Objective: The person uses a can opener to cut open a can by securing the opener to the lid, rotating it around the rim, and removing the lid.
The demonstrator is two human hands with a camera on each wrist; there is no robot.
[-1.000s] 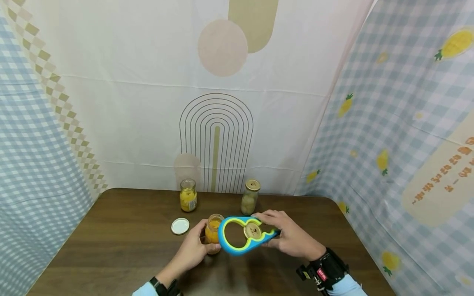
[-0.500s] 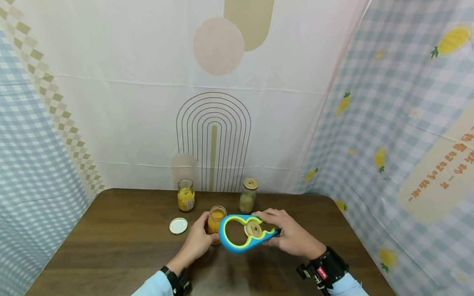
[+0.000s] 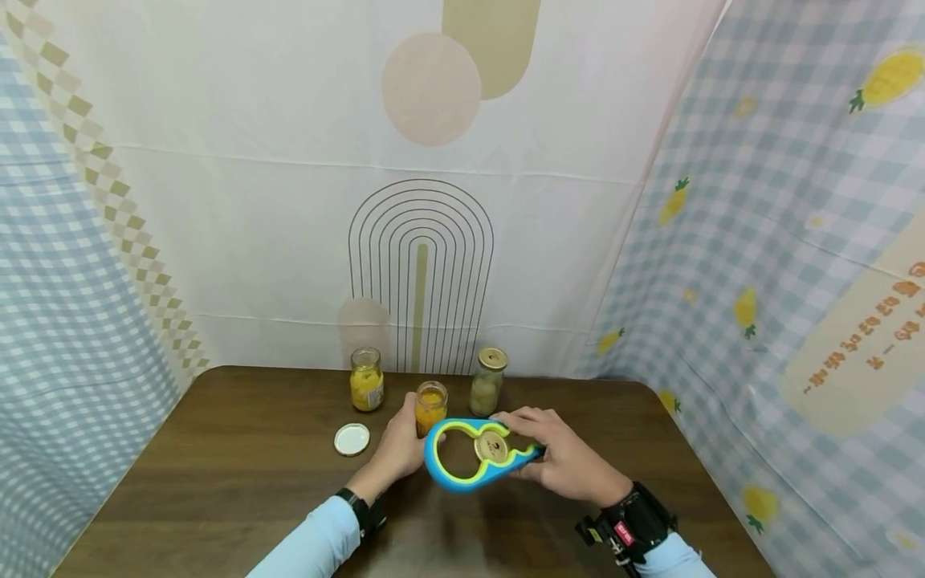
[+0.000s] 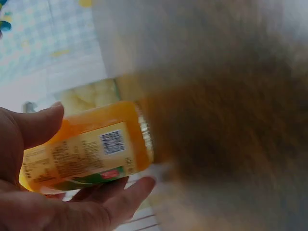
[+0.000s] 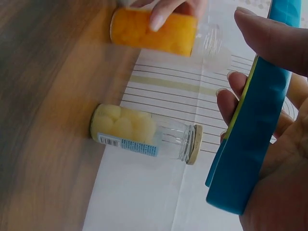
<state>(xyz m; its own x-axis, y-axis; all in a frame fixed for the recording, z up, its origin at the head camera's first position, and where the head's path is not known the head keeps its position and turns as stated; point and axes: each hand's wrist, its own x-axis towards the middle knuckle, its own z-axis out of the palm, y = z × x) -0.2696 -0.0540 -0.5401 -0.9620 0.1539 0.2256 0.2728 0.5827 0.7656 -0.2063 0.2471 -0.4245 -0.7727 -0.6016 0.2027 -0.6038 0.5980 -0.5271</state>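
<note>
My left hand (image 3: 399,445) grips an open glass jar of orange fruit (image 3: 431,408), thumb and fingers on either side of its body. The left wrist view shows the jar's printed label; I cannot tell whether its base touches the table. In my right hand (image 3: 567,461) is a blue and lime-green jar opener (image 3: 462,485), held above the table by its handle ends. A gold lid (image 3: 491,447) sits within the opener's smaller curve. The right wrist view shows the opener (image 5: 255,139) edge-on between thumb and fingers, with the lid hidden there.
At the table's (image 3: 217,482) back stand a lidless jar of yellow fruit (image 3: 366,387) and, to the right, a gold-capped jar of pale round fruit (image 3: 486,387). A white lid (image 3: 352,439) lies left of my left hand. Cloth hangs behind and on both sides.
My left hand has carried the orange jar away from me and slightly right, toward the back of the table. The right hand, opener and gold lid have stayed nearly still.
</note>
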